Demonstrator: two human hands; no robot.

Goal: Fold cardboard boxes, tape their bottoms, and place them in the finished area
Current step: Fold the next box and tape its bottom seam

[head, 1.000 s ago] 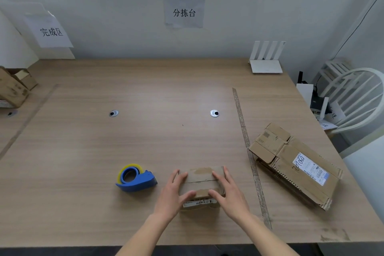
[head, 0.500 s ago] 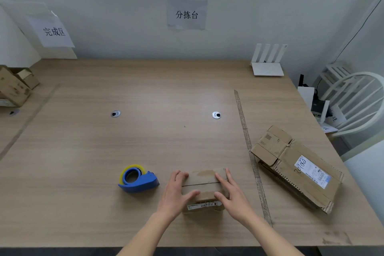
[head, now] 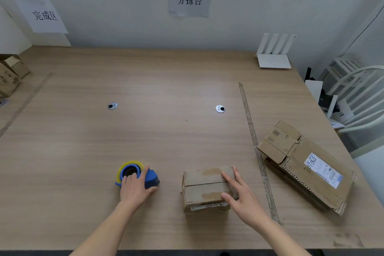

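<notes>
Now the tape dispenser, left of the box, is being grasped by the left hand; the flaps are being pressed flat by the right hand, fingers straight. Taping the seam is probably being prepared next.

Left hand moved off folded box, now wrapped over blue tape dispenser just left of former hold. Right hand thumb shifted from box's near face onto top, fingers flat across flaps.
</notes>
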